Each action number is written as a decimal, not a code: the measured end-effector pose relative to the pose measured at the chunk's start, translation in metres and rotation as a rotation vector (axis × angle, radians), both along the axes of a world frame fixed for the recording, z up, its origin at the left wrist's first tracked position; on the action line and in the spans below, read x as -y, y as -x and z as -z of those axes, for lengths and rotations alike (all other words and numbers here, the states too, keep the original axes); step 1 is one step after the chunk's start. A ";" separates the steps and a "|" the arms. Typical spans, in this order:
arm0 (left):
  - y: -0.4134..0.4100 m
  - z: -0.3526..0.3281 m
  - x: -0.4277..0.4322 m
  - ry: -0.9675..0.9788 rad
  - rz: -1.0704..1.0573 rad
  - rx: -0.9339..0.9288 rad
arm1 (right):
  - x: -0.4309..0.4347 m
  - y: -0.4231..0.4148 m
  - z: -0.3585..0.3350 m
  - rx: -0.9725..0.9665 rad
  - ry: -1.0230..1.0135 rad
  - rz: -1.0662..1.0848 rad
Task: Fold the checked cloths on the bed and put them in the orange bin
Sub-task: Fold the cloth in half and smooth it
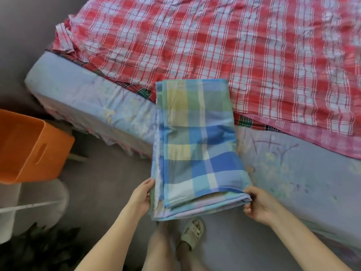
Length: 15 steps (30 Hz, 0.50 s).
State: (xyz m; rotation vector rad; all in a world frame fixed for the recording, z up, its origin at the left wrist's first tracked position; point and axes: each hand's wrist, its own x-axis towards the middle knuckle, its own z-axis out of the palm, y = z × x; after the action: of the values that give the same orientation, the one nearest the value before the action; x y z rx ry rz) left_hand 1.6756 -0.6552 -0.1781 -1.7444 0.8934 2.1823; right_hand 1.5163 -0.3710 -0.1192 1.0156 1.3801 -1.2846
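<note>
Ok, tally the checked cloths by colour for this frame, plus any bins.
Blue-and-yellow checked cloth, folded: 1
Red-and-white checked cloth, spread out: 1
Dark green checked cloth, only edges showing: 1
Orange bin: 1
Total: 4. A pink strip might be a further cloth; cannot tell.

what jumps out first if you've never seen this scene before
The big red checked cloth spread across the bed fills the top of the view. In the middle, a folded blue checked cloth reaches out past the bed's near edge, with the left hand and the right hand holding its near corners. An orange bin sits at the left, beside the bed.
</note>
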 end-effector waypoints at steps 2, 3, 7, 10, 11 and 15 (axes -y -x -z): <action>0.003 0.007 0.002 -0.061 -0.068 0.028 | -0.013 -0.010 0.018 0.011 -0.064 -0.042; 0.002 0.013 0.003 -0.080 -0.053 0.037 | -0.018 -0.019 0.030 0.025 -0.092 -0.057; 0.005 0.028 0.006 -0.129 0.085 0.004 | -0.018 -0.040 0.065 -0.050 -0.205 -0.162; 0.007 0.031 0.006 -0.148 0.077 -0.071 | -0.009 -0.045 0.080 -0.184 -0.118 -0.060; 0.005 0.031 0.006 -0.139 0.060 -0.094 | -0.007 -0.047 0.084 -0.199 -0.047 0.023; 0.002 0.034 0.006 -0.121 0.131 -0.209 | -0.014 -0.043 0.082 -0.228 0.244 0.239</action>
State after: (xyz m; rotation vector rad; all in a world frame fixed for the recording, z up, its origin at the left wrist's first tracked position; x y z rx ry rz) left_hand 1.6731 -0.6610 -0.2122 -1.3828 0.8733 2.3093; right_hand 1.5598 -0.3570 -0.2010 0.9061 1.2557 -1.7449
